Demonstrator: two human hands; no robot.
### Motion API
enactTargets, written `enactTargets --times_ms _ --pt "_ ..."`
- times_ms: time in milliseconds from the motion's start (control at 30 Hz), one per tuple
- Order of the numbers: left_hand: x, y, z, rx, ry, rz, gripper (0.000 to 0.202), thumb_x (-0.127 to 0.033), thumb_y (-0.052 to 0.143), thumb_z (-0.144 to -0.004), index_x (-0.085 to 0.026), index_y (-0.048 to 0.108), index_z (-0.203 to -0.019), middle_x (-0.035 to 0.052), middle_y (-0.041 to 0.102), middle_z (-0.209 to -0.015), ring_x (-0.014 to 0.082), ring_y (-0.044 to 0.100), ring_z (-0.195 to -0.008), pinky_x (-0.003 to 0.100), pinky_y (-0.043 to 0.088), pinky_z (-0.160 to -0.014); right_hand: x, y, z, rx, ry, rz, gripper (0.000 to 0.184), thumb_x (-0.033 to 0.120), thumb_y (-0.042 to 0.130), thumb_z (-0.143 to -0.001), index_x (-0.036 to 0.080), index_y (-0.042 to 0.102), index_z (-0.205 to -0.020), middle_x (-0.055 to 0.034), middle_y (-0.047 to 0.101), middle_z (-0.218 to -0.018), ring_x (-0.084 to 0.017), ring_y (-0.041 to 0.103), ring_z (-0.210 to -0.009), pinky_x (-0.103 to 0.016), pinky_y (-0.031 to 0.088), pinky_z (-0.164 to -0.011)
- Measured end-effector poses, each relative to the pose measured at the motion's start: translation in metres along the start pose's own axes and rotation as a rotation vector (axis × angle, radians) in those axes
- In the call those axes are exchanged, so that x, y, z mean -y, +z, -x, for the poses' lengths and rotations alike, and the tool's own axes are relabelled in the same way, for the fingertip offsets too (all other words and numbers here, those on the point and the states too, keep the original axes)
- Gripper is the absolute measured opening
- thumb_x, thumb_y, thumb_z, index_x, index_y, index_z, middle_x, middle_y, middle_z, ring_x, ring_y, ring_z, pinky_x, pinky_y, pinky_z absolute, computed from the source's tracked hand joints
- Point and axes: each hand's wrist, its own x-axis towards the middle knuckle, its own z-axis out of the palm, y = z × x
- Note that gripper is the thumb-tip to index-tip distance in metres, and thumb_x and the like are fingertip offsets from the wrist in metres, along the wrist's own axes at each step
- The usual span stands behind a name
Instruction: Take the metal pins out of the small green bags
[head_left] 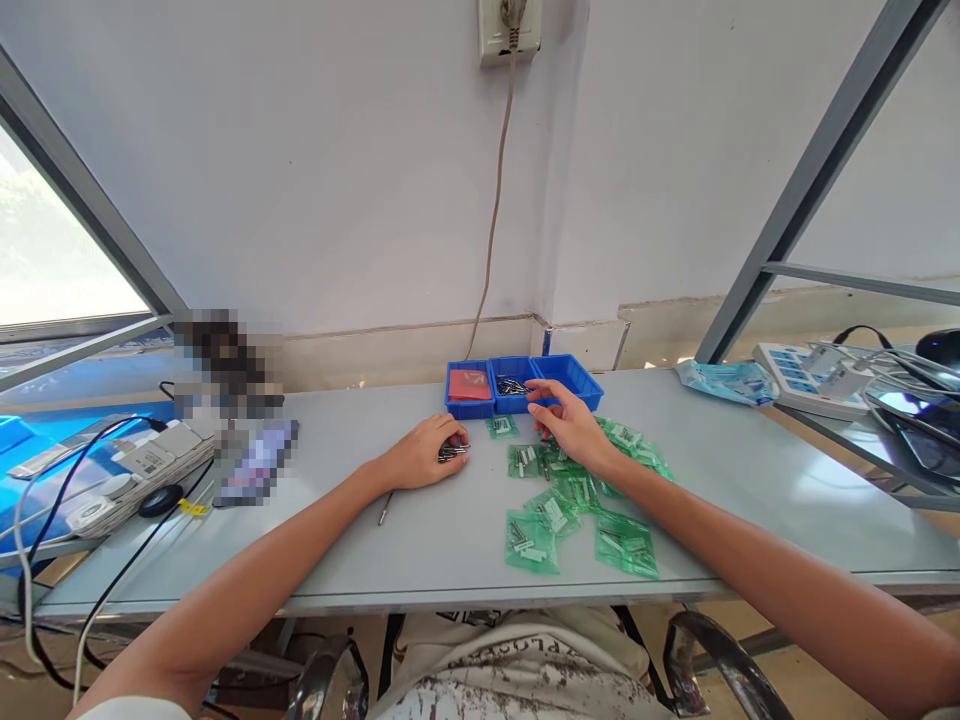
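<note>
My left hand rests on the grey table with its fingers curled over a bunch of small metal rods. A single thin metal rod lies on the table near its wrist. My right hand hovers by the front of the blue bins, fingers apart, with nothing plainly visible in it. The middle blue bin holds more dark metal pieces. Green plastic bags with small metal parts and white labels inside lie under and around my right hand; a small one sits before the middle bin.
The left blue bin contains red packets; the right blue bin stands beside it. Power strips with cables are at the left, near a blurred patch. A light-blue packet and another power strip lie right.
</note>
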Motion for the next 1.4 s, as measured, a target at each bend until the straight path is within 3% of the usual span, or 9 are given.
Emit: enactTargets --times_ms 133,267,433,600,800,1033,1400 --pt "0.000 0.001 0.000 -0.015 0.006 -0.015 0.014 -0.025 0.055 -0.095 -0.021 0.061 -0.107 0.0067 0.062 -0.103 0.0239 0.059 -0.098 0.038 0.050 -0.091 0.000 0.000 0.002 0.031 -0.079 0.176 0.028 0.042 0.060 -0.097 0.026 0.067 -0.119 -0.0062 0.069 -0.113 -0.020 0.062 -0.077 -0.036 0.053 -0.068" --pt "0.003 0.003 0.000 -0.024 0.000 0.032 0.016 -0.031 0.053 -0.102 -0.022 0.063 -0.110 0.0069 0.063 -0.106 0.0234 0.059 -0.101 0.038 0.050 -0.093 0.009 0.002 0.009 0.170 -0.217 0.347 0.026 0.041 0.052 -0.103 0.026 0.071 -0.111 -0.0061 0.070 -0.109 -0.022 0.063 -0.089 -0.038 0.052 -0.078" --pt "0.004 0.006 0.000 -0.016 -0.001 0.108 0.022 -0.036 0.052 -0.105 -0.024 0.065 -0.118 0.0062 0.065 -0.109 0.0224 0.060 -0.102 0.037 0.050 -0.095 0.020 0.005 0.017 0.437 -0.413 0.534 0.031 0.039 0.049 -0.107 0.026 0.076 -0.116 -0.0095 0.070 -0.121 -0.027 0.060 -0.115 -0.046 0.046 -0.101" --pt "0.003 0.008 0.000 -0.033 -0.026 0.157 0.021 -0.038 0.054 -0.104 -0.023 0.064 -0.117 0.0057 0.067 -0.112 0.0212 0.061 -0.099 0.037 0.051 -0.094 0.020 0.008 0.019 0.563 -0.465 0.613 0.034 0.040 0.049 -0.108 0.028 0.075 -0.125 -0.0074 0.069 -0.135 -0.029 0.058 -0.124 -0.050 0.039 -0.111" --pt "0.000 0.010 0.000 -0.054 -0.030 0.175 0.016 -0.034 0.055 -0.103 -0.023 0.061 -0.113 0.0051 0.067 -0.109 0.0206 0.061 -0.096 0.037 0.051 -0.092 0.019 0.012 0.024 0.623 -0.488 0.638 0.038 0.038 0.043 -0.110 0.034 0.068 -0.139 -0.0037 0.064 -0.146 -0.029 0.052 -0.128 -0.050 0.039 -0.110" --pt "-0.003 0.011 0.000 -0.052 -0.011 0.156 0.016 -0.033 0.055 -0.103 -0.023 0.060 -0.115 0.0050 0.068 -0.107 0.0205 0.062 -0.096 0.036 0.052 -0.091 0.022 0.017 0.027 0.615 -0.502 0.644 0.043 0.036 0.036 -0.112 0.032 0.062 -0.146 -0.0047 0.064 -0.145 -0.029 0.052 -0.125 -0.050 0.042 -0.105" --pt "0.004 0.013 -0.002 -0.050 0.060 0.086 0.021 -0.035 0.052 -0.107 -0.024 0.065 -0.118 0.0062 0.067 -0.110 0.0224 0.061 -0.105 0.037 0.050 -0.098 0.019 0.017 0.025 0.559 -0.518 0.651 0.042 0.037 0.037 -0.111 0.026 0.069 -0.136 -0.0078 0.070 -0.135 -0.030 0.053 -0.119 -0.050 0.043 -0.103"
